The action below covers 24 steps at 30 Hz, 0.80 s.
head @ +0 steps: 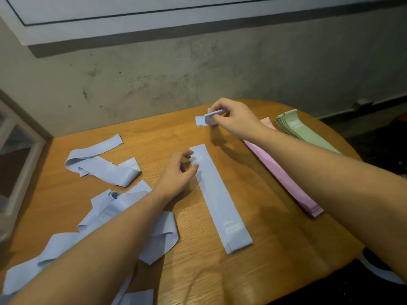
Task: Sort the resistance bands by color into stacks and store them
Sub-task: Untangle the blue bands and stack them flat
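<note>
Right hand (231,118): pinches a folded blue band (209,118), far centre.
Left hand (177,172): loosely curled, empty, touching the flat blue band (220,201).
Right: pink stack (284,172), green stack (304,128).

Rounded wooden table (275,249), stained grey concrete wall (198,69), dim light

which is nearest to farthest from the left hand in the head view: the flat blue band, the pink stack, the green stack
From the left hand:
1. flat blue band, right beside the fingertips, table centre.
2. pink stack, further right, partly under the right forearm.
3. green stack, far right, near the table's back edge.
</note>
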{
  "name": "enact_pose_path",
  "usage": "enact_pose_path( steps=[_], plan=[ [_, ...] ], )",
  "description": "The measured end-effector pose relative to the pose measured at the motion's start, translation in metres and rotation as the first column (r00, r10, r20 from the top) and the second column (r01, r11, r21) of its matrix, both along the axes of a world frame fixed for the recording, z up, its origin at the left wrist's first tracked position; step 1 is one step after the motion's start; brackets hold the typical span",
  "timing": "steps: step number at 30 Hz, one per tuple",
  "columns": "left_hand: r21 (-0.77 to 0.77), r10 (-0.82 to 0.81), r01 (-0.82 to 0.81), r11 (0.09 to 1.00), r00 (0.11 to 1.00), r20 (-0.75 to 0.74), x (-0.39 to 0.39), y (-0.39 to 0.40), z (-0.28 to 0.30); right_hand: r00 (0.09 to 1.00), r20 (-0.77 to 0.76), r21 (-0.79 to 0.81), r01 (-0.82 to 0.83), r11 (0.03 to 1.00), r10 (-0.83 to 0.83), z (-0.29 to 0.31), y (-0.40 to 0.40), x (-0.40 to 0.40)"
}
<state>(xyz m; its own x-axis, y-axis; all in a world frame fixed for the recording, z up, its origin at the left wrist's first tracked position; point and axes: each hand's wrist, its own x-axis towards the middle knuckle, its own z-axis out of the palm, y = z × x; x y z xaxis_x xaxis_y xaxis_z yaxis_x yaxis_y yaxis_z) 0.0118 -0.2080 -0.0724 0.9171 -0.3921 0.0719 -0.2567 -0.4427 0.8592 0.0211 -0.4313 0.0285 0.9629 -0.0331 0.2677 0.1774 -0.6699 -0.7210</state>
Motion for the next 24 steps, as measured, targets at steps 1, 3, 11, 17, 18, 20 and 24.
enact_pose_path(
  steps=[1, 3, 11, 17, 18, 20, 24],
  plan=[
    [-0.002, -0.012, 0.012, 1.000, 0.999, -0.046, 0.001, 0.000, 0.004, 1.000, 0.029, 0.027, -0.001, 1.000, 0.000, 0.007, 0.001, -0.005],
    [-0.020, -0.024, 0.022, 1.000, 0.995, -0.094, 0.003, 0.000, 0.011, 0.995, 0.103, 0.076, -0.007, 0.997, -0.001, 0.019, 0.003, -0.016],
    [-0.137, -0.025, 0.043, 0.990, 0.991, 0.128, -0.022, -0.020, 0.066, 0.953, 0.293, 0.172, -0.128, 0.977, 0.073, 0.062, 0.016, -0.063],
    [-0.410, -0.098, 0.157, 0.898, 0.982, 0.162, -0.052, -0.033, 0.132, 0.932, 0.347, 0.201, -0.182, 0.963, 0.104, 0.088, 0.028, -0.088],
    [-0.419, -0.097, 0.155, 0.895, 0.983, 0.156, -0.056, -0.034, 0.138, 0.936, 0.341, 0.212, -0.168, 0.963, 0.088, 0.090, 0.029, -0.091],
    [-0.442, -0.102, 0.131, 0.887, 0.991, 0.090, -0.064, -0.036, 0.146, 0.958, 0.287, 0.272, -0.105, 0.957, 0.023, 0.090, 0.034, -0.099],
    [-0.569, -0.152, 0.062, 0.820, 0.982, -0.112, -0.074, -0.041, 0.156, 0.999, -0.022, 0.561, -0.023, 0.827, 0.043, 0.071, 0.042, -0.122]
  ],
)
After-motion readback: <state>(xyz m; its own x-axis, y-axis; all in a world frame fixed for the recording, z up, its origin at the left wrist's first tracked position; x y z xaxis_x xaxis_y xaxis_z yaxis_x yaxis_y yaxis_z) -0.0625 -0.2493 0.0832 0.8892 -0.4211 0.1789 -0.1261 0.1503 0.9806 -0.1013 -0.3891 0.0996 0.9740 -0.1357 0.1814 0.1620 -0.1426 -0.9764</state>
